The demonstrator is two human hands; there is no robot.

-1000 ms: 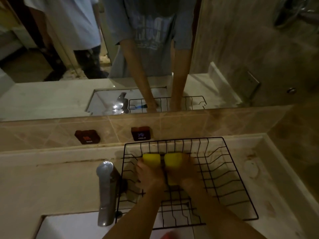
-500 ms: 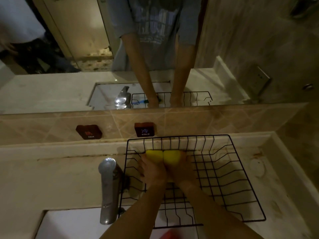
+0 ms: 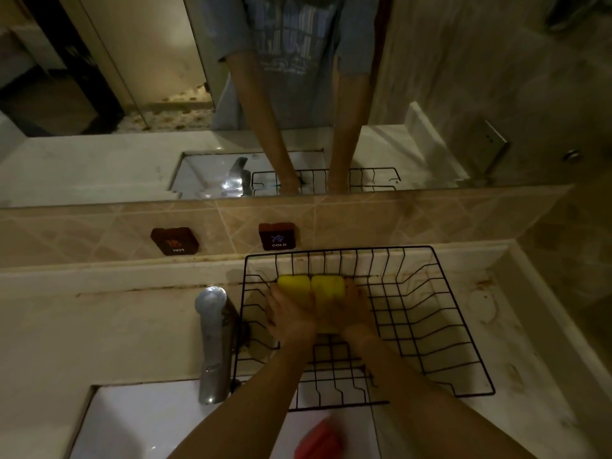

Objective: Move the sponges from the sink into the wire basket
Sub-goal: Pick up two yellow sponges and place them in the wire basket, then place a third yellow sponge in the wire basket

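Two yellow sponges lie side by side inside the black wire basket (image 3: 440, 329), close to its far wall. My left hand (image 3: 291, 318) rests on the left yellow sponge (image 3: 293, 283), and my right hand (image 3: 351, 311) rests on the right yellow sponge (image 3: 328, 286). The fingers of both hands wrap the sponges' near ends. A red sponge (image 3: 319, 440), blurred, lies in the white sink (image 3: 139, 425) at the bottom edge, between my forearms.
A chrome faucet (image 3: 213, 342) stands just left of the basket, spout over the sink. HOT (image 3: 175, 240) and COLD (image 3: 277, 236) buttons sit on the tiled backsplash. A mirror (image 3: 99, 94) above reflects the counter and my arms. A stained counter (image 3: 490, 313) runs right to a side wall.
Both hands have pushed the two yellow sponges a little farther toward the basket's far wall and lower. The view has tilted slightly.
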